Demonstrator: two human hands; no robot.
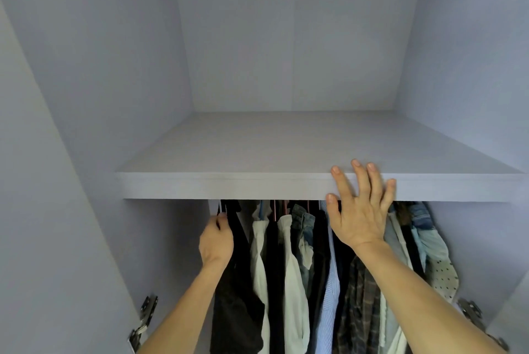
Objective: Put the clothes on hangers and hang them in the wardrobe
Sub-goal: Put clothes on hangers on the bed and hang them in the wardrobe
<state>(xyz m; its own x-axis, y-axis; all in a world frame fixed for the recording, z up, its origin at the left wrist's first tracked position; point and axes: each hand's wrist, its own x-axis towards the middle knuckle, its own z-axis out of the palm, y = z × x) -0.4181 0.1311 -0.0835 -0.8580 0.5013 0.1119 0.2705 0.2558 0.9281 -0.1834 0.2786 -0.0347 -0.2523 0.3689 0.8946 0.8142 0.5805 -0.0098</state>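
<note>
Judged nearly done: the left hand pinched the black fabric garment, leftmost among the hung clothes, while the right hand kept its grip spread on the pale grey shelf.

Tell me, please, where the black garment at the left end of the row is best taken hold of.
Grip the black garment by its hanger, high up under the shelf, coming from the front left. Its cloth hangs limp, a white garment crowds its right, and only the left side, toward the wardrobe wall, is free. The left hand grips there.
</note>
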